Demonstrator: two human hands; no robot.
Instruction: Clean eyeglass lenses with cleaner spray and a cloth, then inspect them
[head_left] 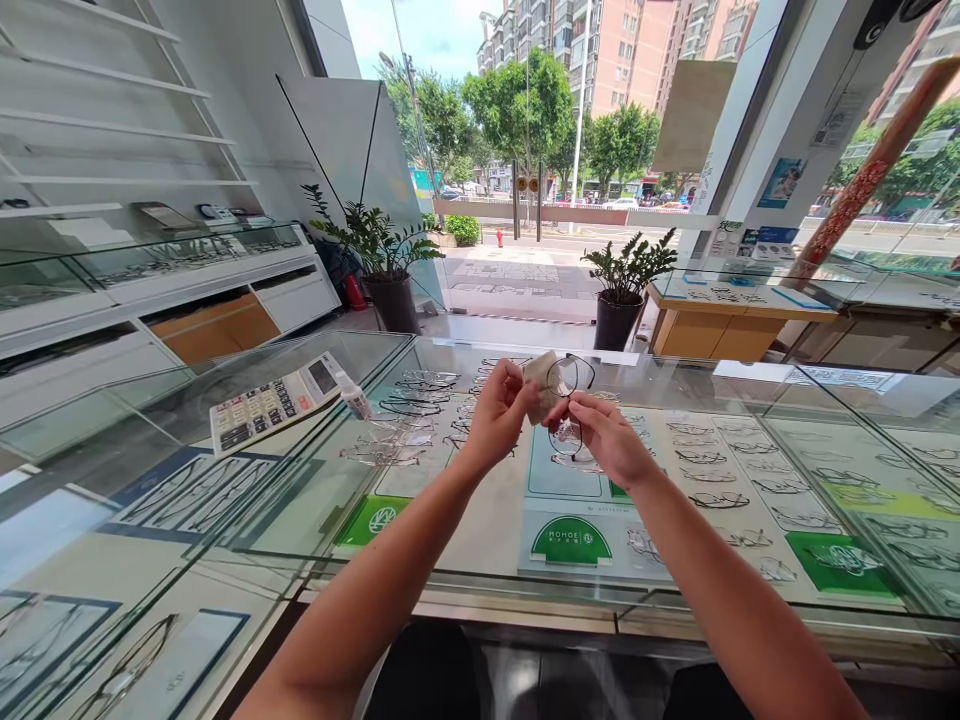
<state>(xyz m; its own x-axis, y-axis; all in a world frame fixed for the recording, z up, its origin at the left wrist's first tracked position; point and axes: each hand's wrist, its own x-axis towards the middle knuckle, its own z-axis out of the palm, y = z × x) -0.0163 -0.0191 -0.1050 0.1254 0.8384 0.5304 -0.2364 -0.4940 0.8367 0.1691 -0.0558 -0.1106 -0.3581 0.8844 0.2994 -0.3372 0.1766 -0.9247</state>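
Okay, eyeglasses [564, 376] turned on end over a glass display counter [480, 583]

So I'm standing here looking at two bare hands meeting above the far part of the counter, with the eyeglasses up in the air between them. The right hand [611, 440] is closed in a narrow pinch around the middle of the frame, near the bridge. My guess is that's a handy spot to grip because both lenses stick out past the fingers, one above, one below. The left hand [499, 415] is closed too, holding a beige cloth [538, 385] between thumb and fingers. The cloth sits right by the upper lens and looks to be touching its edge, though I can't tell how much is actually pressed against it.

As for which way they point: the long axis, lens to lens, runs roughly upright. The arms are unfolded, going off toward the right-hand side, so I'd say the front faces more or less left. Looks like that leaves the left hand a free way in to the lenses, no arms in between.

Below, more frames [718, 500] lie in rows under the glass, probably spaced out so each one can be seen. A calculator [274, 405] rests at an angle on top, over to the left.
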